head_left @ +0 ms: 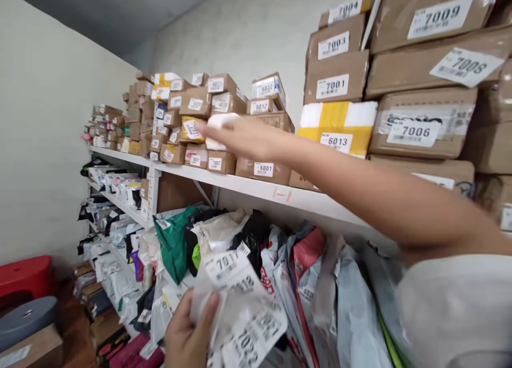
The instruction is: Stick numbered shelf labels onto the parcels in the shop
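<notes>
At shelf [248,186], R hand [240,136] nr yellow-taped box [192,129], can't tell if gripping; L hand [190,328] clamped on no'd labels [256,328].

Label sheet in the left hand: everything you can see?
The label sheet looks like thin, pale, shiny backing with white stickers bearing black numbers: 7017 and 7022 legible, others blurred. It slants, lower edge out of frame, in front of the bagged parcels, its left side pinched in the left hand's grip.

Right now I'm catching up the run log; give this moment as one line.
left hand: holds label sheets | right hand: extended toward boxes, contact unclear | below shelf: plastic bags
</notes>
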The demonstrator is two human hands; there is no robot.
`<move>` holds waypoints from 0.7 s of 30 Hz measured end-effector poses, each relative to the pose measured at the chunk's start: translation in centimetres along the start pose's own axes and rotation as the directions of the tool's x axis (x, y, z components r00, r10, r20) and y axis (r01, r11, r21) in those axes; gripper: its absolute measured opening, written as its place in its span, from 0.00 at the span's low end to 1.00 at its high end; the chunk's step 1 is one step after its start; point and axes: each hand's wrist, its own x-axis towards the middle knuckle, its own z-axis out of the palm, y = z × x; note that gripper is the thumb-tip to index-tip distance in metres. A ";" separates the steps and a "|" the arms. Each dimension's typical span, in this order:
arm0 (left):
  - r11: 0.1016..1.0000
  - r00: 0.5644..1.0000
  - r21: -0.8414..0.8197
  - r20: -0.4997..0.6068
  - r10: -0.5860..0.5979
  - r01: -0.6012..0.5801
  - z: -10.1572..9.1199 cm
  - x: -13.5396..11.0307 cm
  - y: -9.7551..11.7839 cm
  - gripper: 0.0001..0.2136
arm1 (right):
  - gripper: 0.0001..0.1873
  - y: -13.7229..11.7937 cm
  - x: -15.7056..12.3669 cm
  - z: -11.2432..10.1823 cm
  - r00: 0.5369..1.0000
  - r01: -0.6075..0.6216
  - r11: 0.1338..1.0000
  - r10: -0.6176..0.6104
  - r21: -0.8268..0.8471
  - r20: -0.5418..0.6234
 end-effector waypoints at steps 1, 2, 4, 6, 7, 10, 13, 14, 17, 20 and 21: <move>0.996 0.996 -0.070 0.074 -0.053 0.059 1.3 0.0 0.0 0.23 | 0.40 0.4 -3.5 0.3 0.973 -0.033 0.995 0.011 0.092 0.230; 0.987 0.986 -0.125 0.145 -0.083 0.102 2.7 0.0 0.1 0.23 | 0.39 1.1 -7.0 0.8 0.906 -0.109 0.982 0.034 0.156 0.423; 0.968 0.962 -0.199 0.253 -0.100 0.153 5.7 -0.7 0.3 0.23 | 0.37 3.1 -14.0 2.2 0.805 -0.298 0.916 0.090 0.268 0.586; 0.963 0.941 -0.204 0.322 -0.103 0.175 8.3 -2.5 0.3 0.21 | 0.37 5.0 -20.4 3.9 0.831 -0.443 0.780 0.171 0.442 0.530; 0.966 0.931 -0.186 0.349 -0.104 0.177 9.4 -3.7 0.2 0.20 | 0.35 5.8 -23.4 4.6 0.849 -0.484 0.687 0.221 0.541 0.479; 0.985 0.924 -0.145 0.380 -0.033 0.095 11.5 -7.5 -0.7 0.17 | 0.23 7.0 -31.0 5.5 0.861 -0.491 0.400 0.356 0.774 0.363; 0.985 0.903 -0.173 0.420 0.096 -0.024 12.4 -10.5 -3.0 0.22 | 0.15 7.5 -37.4 5.0 0.829 -0.335 0.235 0.534 0.912 0.167; 0.981 0.885 -0.186 0.445 0.138 -0.059 12.7 -11.2 -4.0 0.25 | 0.13 7.8 -39.4 4.7 0.782 -0.259 0.220 0.619 0.940 0.071; 0.966 0.819 -0.187 0.514 0.253 -0.181 13.6 -13.5 -7.7 0.28 | 0.11 9.1 -45.3 4.4 0.523 -0.090 0.259 0.834 0.962 -0.175; 0.947 0.754 -0.104 0.582 0.305 -0.303 15.1 -16.9 -10.4 0.23 | 0.10 10.3 -50.6 4.5 0.313 -0.030 0.324 0.902 0.946 -0.299; 0.938 0.720 -0.072 0.622 0.308 -0.339 15.8 -18.2 -10.7 0.20 | 0.12 10.6 -52.1 4.7 0.297 -0.034 0.334 0.903 0.942 -0.309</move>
